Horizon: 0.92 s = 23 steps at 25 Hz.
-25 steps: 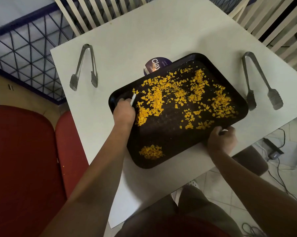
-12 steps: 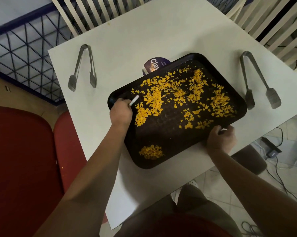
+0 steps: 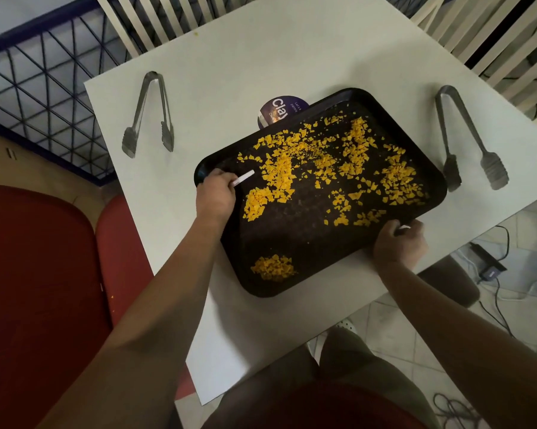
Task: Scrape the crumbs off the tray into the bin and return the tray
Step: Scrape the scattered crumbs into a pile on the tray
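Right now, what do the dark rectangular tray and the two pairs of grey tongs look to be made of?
Dark rectangular tray: probably plastic, near-black, with a matte, pebbled bed and a smooth rolled rim.
Left pair of grey tongs and right pair of grey tongs: likely metal, perhaps stainless steel, thin bent strips with a dull sheen.

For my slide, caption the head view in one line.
Left hand grips a white scraper over orange crumbs on a black tray; right hand holds its near edge.

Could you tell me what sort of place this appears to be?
Probably a café or canteen dining area: a white table with slatted chairs round it, a black tray of crumbs, and two tongs, as for serving food.
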Each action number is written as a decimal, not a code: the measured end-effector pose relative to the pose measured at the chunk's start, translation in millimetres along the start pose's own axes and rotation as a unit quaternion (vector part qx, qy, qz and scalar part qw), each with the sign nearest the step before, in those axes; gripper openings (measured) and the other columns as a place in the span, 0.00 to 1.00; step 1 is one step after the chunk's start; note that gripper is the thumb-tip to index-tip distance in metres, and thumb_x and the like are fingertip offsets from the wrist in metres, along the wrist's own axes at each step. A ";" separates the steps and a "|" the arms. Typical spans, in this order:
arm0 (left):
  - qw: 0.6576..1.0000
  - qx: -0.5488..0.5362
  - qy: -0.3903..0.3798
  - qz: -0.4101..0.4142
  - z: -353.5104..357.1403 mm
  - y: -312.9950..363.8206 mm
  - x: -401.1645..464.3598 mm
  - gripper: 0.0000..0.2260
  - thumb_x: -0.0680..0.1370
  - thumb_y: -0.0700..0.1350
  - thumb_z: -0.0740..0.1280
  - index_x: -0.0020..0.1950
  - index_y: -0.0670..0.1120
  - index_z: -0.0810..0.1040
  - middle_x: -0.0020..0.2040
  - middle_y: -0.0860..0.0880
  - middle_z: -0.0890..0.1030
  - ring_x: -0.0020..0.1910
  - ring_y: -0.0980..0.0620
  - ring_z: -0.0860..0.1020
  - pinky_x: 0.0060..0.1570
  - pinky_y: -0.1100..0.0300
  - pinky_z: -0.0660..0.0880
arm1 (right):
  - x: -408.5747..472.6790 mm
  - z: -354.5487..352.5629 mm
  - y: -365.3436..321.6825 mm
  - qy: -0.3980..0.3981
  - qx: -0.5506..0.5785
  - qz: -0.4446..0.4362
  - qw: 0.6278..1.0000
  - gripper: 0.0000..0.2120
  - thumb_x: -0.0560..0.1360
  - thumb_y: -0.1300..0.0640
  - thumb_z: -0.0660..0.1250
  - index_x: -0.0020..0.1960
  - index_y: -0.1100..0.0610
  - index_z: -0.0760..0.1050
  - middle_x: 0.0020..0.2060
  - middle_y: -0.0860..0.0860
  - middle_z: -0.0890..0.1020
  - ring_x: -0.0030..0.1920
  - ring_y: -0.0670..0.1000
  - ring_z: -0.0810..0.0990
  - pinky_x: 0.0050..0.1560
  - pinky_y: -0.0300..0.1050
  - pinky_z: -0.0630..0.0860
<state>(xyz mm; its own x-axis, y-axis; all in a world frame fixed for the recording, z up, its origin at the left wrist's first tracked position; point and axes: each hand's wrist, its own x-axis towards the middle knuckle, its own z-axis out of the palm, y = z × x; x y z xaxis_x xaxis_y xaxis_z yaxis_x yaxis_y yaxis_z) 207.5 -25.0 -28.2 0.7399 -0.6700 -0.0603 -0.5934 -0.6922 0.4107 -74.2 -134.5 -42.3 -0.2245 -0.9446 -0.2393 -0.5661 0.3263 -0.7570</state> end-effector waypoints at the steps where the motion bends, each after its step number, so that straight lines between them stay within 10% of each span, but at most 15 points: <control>1: 1.000 -0.020 -0.016 0.009 1.1 -0.6 0.4 0.12 0.77 0.37 0.61 0.57 0.42 0.80 0.56 0.43 0.77 0.53 0.42 0.76 0.54 0.54 0.72 | 0.1 0.0 0.2 0.000 -0.001 0.000 1.000 0.16 0.78 0.56 0.59 0.60 0.65 0.71 0.48 0.63 0.80 0.49 0.60 0.78 0.49 0.49 0.73; 13: 0.962 0.073 -0.067 0.256 0.2 -19.0 -54.1 0.11 0.74 0.41 0.62 0.50 0.43 0.83 0.47 0.42 0.82 0.45 0.39 0.80 0.44 0.50 0.76 | -1.8 -4.6 -1.8 0.000 -0.011 0.000 1.000 0.16 0.78 0.55 0.58 0.61 0.65 0.70 0.51 0.63 0.79 0.51 0.60 0.77 0.46 0.43 0.67; 19: 0.997 0.072 0.007 0.007 -6.0 -10.5 -38.0 0.14 0.79 0.38 0.59 0.61 0.42 0.77 0.55 0.40 0.75 0.52 0.38 0.76 0.49 0.49 0.75 | -3.0 -4.6 -1.8 0.004 -0.014 -0.007 1.000 0.16 0.79 0.55 0.58 0.62 0.64 0.70 0.51 0.62 0.79 0.52 0.59 0.77 0.47 0.42 0.67; 23: 0.997 0.070 -0.021 -0.001 -3.4 -6.2 -32.2 0.14 0.79 0.39 0.58 0.62 0.43 0.77 0.56 0.41 0.75 0.52 0.39 0.76 0.50 0.51 0.73 | -1.9 -2.8 0.3 0.004 -0.015 -0.005 1.000 0.16 0.78 0.55 0.58 0.60 0.64 0.71 0.50 0.62 0.80 0.51 0.59 0.78 0.47 0.44 0.69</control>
<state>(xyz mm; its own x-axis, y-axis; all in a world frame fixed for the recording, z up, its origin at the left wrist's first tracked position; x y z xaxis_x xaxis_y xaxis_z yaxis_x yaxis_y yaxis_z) 188.4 1.7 -25.7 0.7282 -0.6780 -0.1003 -0.6332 -0.7215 0.2801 -76.2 -132.5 -40.4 -0.2258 -0.9474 -0.2267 -0.5922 0.3182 -0.7402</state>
